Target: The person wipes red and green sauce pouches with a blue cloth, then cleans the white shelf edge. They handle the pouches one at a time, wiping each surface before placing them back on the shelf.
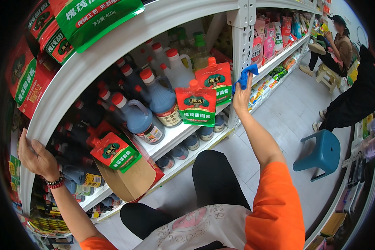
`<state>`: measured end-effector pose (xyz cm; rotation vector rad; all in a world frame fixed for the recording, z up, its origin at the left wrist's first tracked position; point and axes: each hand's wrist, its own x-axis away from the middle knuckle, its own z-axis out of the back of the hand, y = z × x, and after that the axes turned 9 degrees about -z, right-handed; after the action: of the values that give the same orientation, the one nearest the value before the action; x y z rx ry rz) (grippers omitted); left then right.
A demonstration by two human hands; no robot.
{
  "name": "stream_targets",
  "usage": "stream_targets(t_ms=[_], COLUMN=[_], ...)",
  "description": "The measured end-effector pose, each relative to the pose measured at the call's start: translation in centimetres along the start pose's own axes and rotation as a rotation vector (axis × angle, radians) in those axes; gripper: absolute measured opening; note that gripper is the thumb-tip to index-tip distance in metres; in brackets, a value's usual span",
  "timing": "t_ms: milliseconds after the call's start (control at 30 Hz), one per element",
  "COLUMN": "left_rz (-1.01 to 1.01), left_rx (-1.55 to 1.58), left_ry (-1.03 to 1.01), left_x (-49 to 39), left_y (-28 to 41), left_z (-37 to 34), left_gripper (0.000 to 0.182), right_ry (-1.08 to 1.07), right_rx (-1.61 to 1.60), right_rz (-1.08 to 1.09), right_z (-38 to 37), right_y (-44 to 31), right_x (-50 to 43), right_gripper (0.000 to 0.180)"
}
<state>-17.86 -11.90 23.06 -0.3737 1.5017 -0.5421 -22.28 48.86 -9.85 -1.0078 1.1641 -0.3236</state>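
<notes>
My right hand (pixel 242 96) holds a bunched blue cloth (pixel 247 77) against the white metal shelf upright (pixel 242 47). At the left, my left hand (pixel 39 156) rests with fingers spread on the edge of the upper white shelf (pixel 47 103). Between my arms, sauce pouches with red spout caps (pixel 196 107) stand at the front of the middle shelf, next to large dark plastic bottles of sauce (pixel 162 100) with red caps. Another red and green pouch (pixel 115 151) lies tilted over an open cardboard box (pixel 128 181).
A blue plastic stool (pixel 320 153) stands on the tiled floor at right. Beyond it is a standing person in black (pixel 350 100), and farther back a person sits on a beige stool (pixel 328 76). Shelves with bagged goods (pixel 268 84) run along the aisle.
</notes>
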Motion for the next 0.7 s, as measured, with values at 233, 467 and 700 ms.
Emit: stream_targets(t_ms=[233,467,700], left_rz=[0.023,-0.015,-0.016], left_rx=[0.029,0.001,-0.026], left_ry=[0.008,0.042,0.042], left_x=[-0.2,-0.5,-0.5], left_y=[0.4,1.1,1.3], left_z=[0.1,0.3,0.3], left_gripper=[0.033,0.035,0.035], right_ry=[0.142,0.225,0.241], right_rx=[0.058,0.045,0.028], right_rz=[0.385,0.634,0.886], right_z=[-1.6,-1.4,-4.2], right_y=[-8.4,-20.2,-25.9], right_x=[-11.9,-20.6,-16.4], right_gripper=[0.062,0.055,0.041])
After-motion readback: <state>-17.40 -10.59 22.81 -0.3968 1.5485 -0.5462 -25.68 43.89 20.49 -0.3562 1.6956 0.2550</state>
